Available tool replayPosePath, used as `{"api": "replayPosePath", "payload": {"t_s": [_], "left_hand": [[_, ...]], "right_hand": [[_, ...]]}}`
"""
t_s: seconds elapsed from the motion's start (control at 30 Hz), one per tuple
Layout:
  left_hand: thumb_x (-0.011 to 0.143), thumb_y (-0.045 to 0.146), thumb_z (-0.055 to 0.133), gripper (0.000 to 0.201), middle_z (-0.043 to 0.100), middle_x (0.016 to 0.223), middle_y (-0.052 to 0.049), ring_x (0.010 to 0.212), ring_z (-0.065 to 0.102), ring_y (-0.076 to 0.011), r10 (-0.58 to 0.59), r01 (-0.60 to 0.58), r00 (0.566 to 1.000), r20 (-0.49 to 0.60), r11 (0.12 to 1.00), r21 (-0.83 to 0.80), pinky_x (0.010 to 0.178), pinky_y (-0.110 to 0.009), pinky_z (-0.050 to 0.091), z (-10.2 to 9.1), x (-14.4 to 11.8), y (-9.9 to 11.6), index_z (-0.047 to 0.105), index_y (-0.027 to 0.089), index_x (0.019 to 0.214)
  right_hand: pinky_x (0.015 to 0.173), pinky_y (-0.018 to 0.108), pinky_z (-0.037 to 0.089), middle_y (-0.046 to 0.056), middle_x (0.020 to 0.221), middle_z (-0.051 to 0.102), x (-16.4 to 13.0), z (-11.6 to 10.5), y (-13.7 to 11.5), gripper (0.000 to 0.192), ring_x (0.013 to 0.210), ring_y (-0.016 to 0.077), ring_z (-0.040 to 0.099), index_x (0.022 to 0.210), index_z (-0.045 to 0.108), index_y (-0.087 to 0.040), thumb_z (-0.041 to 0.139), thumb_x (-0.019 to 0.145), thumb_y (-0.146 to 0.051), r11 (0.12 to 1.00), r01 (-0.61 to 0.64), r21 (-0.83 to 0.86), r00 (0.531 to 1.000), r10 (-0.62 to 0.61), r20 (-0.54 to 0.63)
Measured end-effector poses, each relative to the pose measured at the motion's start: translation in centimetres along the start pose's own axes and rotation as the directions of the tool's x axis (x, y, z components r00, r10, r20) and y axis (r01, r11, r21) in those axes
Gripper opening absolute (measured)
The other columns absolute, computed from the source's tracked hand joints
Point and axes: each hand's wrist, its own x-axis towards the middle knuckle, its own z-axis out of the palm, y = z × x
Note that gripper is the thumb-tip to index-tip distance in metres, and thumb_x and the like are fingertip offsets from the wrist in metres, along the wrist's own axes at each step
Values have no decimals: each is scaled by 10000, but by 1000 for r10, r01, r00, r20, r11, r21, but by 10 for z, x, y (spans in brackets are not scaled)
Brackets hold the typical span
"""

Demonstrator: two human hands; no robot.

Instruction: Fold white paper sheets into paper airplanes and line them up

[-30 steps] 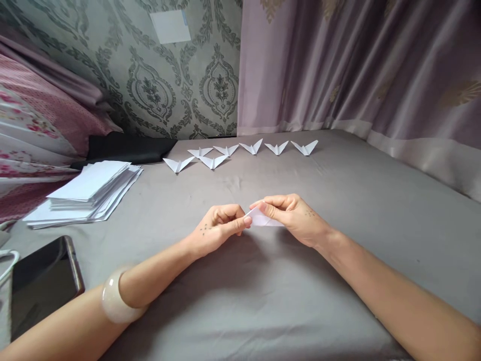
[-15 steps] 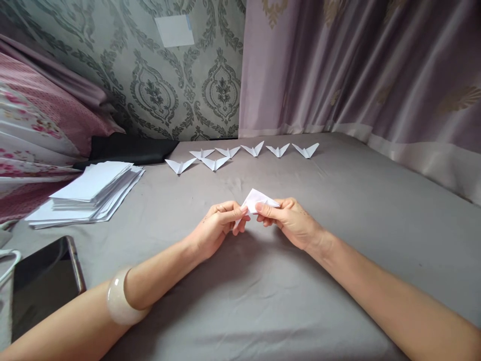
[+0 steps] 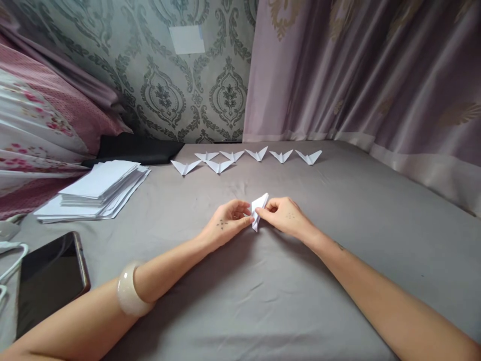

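Between my two hands is a small folded white paper (image 3: 259,206), held upright and narrow with one point up and one down. My right hand (image 3: 287,215) pinches its right side between thumb and fingers. The thumb and curled fingers of my left hand (image 3: 229,220) close on its left edge. Beyond the hands lie several folded paper planes (image 3: 258,154) with spread wings, most in a row, with two a little nearer at the left.
A stack of white paper sheets (image 3: 99,183) lies at the left, with a dark folded cloth (image 3: 139,149) behind it. A phone (image 3: 52,283) and a white cable (image 3: 13,260) are at the near left. Curtains (image 3: 319,75) hang along the right side of the grey-covered surface (image 3: 356,225).
The folded paper has been turned from a wide, tilted position to a narrow upright one. Both hands have rolled over so their backs show more. The view has shifted slightly.
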Motion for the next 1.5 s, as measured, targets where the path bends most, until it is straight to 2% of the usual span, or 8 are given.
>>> {"api": "replayPosePath", "payload": {"t_s": [0.5, 0.77, 0.93, 1.03, 1.13, 1.2, 1.33, 1.5], "left_hand": [[768, 449, 698, 438, 688, 848, -62, 716, 630, -145, -122, 125, 989, -78, 992, 34, 552, -229, 475, 0, 11, 3, 564, 149, 1058], [783, 332, 654, 332, 683, 817, -41, 669, 633, -147, -107, 115, 987, -123, 992, 55, 556, -249, 480, 1, 7, 6, 514, 166, 1033], [806, 312, 606, 330, 632, 745, 20, 661, 597, -148, -22, 75, 978, -207, 965, 253, 623, -274, 438, 0, -1, 8, 419, 204, 1056], [798, 282, 615, 316, 600, 870, -13, 785, 570, -178, 159, -20, 960, -232, 862, 506, 694, -305, 436, -3, -2, 2, 451, 213, 1059], [829, 237, 596, 117, 566, 1083, -73, 973, 507, -232, 392, -211, 917, -78, 640, 739, 809, -363, 431, -6, 0, -5, 584, 214, 944], [892, 223, 528, 118, 604, 1079, -75, 999, 489, -242, 441, -345, 892, 98, 526, 778, 863, -390, 414, -8, 2, -6, 644, 213, 871], [961, 204, 398, 284, 672, 999, -69, 947, 547, -210, 403, -522, 847, 348, 498, 693, 875, -357, 424, -9, 2, -3, 681, 206, 948], [904, 93, 376, 340, 649, 1068, -93, 966, 564, -209, 398, -576, 816, 420, 493, 652, 891, -339, 442, -11, 0, -1, 662, 180, 1066]], "right_hand": [[569, 258, 377, 13, 688, 651, 0, 12, 4, 340, 611, 134, 521, 708, 670, -192, 577, 771, -513, 998, 55, 11, 993, -56, 100], [545, 265, 340, 9, 637, 613, -7, 3, -2, 332, 585, 140, 498, 615, 620, -198, 567, 769, -488, 993, -34, -110, 997, 42, 69], [538, 274, 298, -3, 581, 559, -13, 5, -1, 349, 561, 139, 463, 544, 509, -213, 550, 801, -446, 966, -9, -260, 1000, 12, 11], [565, 273, 305, 8, 704, 620, -16, 10, 3, 250, 639, 153, 520, 635, 542, -220, 573, 808, -398, 947, 42, -317, 996, -63, -56], [585, 268, 319, 17, 864, 637, -17, 15, 6, 143, 693, 150, 545, 756, 589, -228, 575, 826, -352, 930, 123, -346, 984, -160, -82], [603, 267, 336, 21, 927, 630, -17, 16, 8, 119, 697, 140, 550, 823, 630, -237, 551, 851, -321, 924, 179, -337, 977, -209, -52], [645, 265, 370, 25, 964, 627, -15, 17, 10, 216, 702, 124, 550, 865, 698, -244, 483, 880, -245, 929, 257, -266, 966, -258, 32], [637, 249, 381, 26, 1002, 619, -18, 16, 8, 301, 678, 107, 531, 943, 708, -241, 441, 840, -147, 923, 306, -232, 952, -296, 80]]}}
